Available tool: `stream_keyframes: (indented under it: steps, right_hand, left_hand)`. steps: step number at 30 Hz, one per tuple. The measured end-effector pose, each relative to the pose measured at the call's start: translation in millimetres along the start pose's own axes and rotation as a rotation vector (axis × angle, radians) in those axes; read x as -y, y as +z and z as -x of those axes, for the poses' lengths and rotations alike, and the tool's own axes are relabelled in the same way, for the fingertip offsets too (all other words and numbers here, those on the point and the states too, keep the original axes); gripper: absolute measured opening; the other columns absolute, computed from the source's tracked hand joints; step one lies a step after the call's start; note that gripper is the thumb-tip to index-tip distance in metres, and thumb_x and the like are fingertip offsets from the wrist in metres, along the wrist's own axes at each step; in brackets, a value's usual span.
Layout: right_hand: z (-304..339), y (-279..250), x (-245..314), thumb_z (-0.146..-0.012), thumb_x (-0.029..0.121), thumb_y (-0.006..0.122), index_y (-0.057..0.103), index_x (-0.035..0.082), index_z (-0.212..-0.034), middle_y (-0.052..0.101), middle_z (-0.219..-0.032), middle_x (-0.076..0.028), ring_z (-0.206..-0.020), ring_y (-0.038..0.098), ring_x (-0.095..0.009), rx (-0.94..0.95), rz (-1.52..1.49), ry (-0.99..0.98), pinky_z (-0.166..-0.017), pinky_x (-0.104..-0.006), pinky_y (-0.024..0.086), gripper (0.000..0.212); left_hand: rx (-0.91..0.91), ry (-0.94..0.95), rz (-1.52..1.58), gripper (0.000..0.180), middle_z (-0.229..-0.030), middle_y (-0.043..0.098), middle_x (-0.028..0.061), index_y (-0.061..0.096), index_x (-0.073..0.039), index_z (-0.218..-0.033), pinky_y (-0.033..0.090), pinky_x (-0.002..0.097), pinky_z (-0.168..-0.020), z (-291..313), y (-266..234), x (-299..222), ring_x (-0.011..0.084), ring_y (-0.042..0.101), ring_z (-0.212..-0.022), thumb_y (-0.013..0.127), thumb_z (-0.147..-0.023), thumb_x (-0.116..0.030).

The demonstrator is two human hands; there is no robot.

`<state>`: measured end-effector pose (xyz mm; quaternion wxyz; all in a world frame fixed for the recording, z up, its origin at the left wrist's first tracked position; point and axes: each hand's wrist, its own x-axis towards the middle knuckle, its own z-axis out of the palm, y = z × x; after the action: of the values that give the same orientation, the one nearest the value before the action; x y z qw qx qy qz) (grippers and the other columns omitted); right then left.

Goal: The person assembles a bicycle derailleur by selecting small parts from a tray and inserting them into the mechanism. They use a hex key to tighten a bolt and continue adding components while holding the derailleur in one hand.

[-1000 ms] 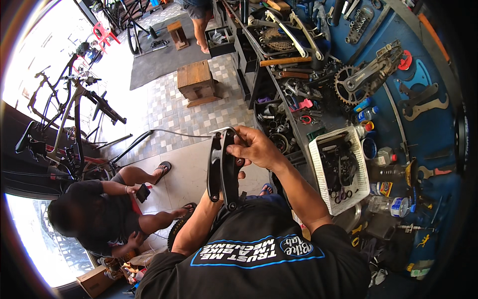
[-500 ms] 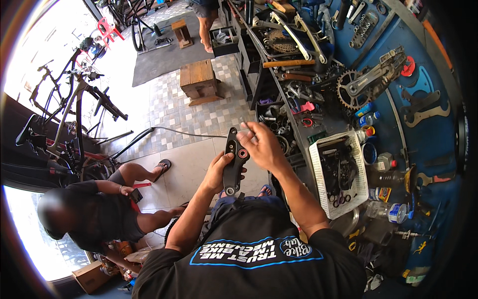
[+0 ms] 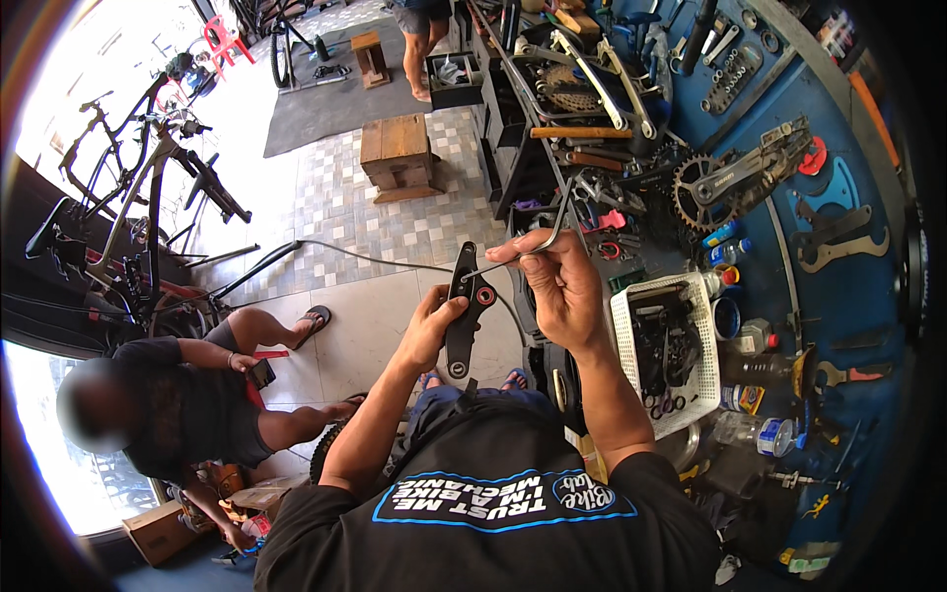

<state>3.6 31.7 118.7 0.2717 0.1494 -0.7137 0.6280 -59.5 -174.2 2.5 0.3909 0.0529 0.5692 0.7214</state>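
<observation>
My left hand (image 3: 430,326) is closed round a black bicycle suspension link (image 3: 460,347), held upright in front of my body. The link has a hole at each end and a red-ringed bearing on its right side. In my right hand (image 3: 562,296) is an L-shaped hex key (image 3: 565,205), pinched between thumb and fingers. One arm of the key runs left to the upper part of the link, where its tip meets a small bolt or hole; whether it is seated I cannot tell. The key's other arm points up past my fingers.
A white basket (image 3: 715,380) of black parts stands right of my right forearm. Beyond it lie bottles, wrenches and a crankset (image 3: 705,185) along the bench. A seated person (image 3: 187,395) is at left, below a bike frame (image 3: 153,202). A wooden stool (image 3: 397,153) stands ahead.
My right hand has turned and shifted right, and the hex key now shows plainly, reaching across to the link. The left hand still holds the link, which has tilted slightly.
</observation>
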Motion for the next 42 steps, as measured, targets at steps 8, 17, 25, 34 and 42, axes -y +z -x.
stream_keyframes:
  steps: [8, 17, 25, 34, 42]
  right_hand:
    - [3.1, 9.0, -6.2, -0.111, 0.009, 0.055, 0.06, 0.001, -0.12, 0.076, -0.109, -0.014, -0.105, 0.075, -0.021, -0.045, 0.01, 0.019, -0.092, -0.0336, 0.06, 0.013]
    - [-4.8, 11.4, 3.4, -0.108, 0.009, 0.062, 0.069, 0.003, -0.117, 0.078, -0.105, -0.011, -0.098, 0.077, -0.021, 0.103, 0.228, -0.003, -0.089, -0.0329, 0.061, 0.014]
    - [-6.5, 18.9, -18.5, -0.104, 0.01, 0.069, 0.059, 0.004, -0.136, 0.075, -0.105, -0.014, -0.079, 0.07, -0.011, 0.029, -0.201, 0.186, -0.067, -0.0259, 0.06, 0.034]
    - [-1.6, 15.3, -21.1, -0.105, 0.016, 0.069, 0.061, 0.003, -0.13, 0.072, -0.101, -0.007, -0.067, 0.071, -0.011, 0.112, 0.022, 0.24, -0.055, -0.0245, 0.057, 0.029]
    - [-11.2, 13.9, -10.3, -0.108, 0.006, 0.06, 0.066, 0.002, -0.115, 0.072, -0.103, -0.011, -0.08, 0.073, -0.013, 0.14, -0.292, 0.31, -0.062, -0.0256, 0.06, 0.011]
  left_hand:
    - [-0.019, 0.004, 0.017, 0.05, -0.118, 0.067, 0.0182, 0.05, 0.003, -0.134, 0.063, 0.0383, -0.071, 4.1, 2.2, -4.0, 0.027, 0.074, -0.092, 0.063, -0.102, -0.033]
    - [-0.059, -0.009, -0.059, 0.05, -0.114, 0.067, 0.0185, 0.051, 0.004, -0.131, 0.063, 0.0363, -0.068, 5.3, -0.4, -2.9, 0.025, 0.074, -0.088, 0.063, -0.102, -0.034]
    - [-0.031, -0.009, -0.09, 0.049, -0.118, 0.066, 0.0193, 0.051, 0.003, -0.131, 0.063, 0.0375, -0.071, 5.6, -6.0, 0.4, 0.0251, 0.074, -0.089, 0.062, -0.102, -0.035]
    - [-0.029, -0.038, -0.08, 0.047, -0.119, 0.066, 0.0183, 0.051, 0.002, -0.132, 0.063, 0.0385, -0.073, 3.9, -8.8, -1.5, 0.0257, 0.073, -0.092, 0.061, -0.103, -0.033]
    - [-0.012, -0.027, -0.101, 0.048, -0.117, 0.067, 0.0179, 0.051, 0.003, -0.131, 0.063, 0.0377, -0.072, -1.3, -10.5, 2.4, 0.0246, 0.073, -0.092, 0.061, -0.102, -0.034]
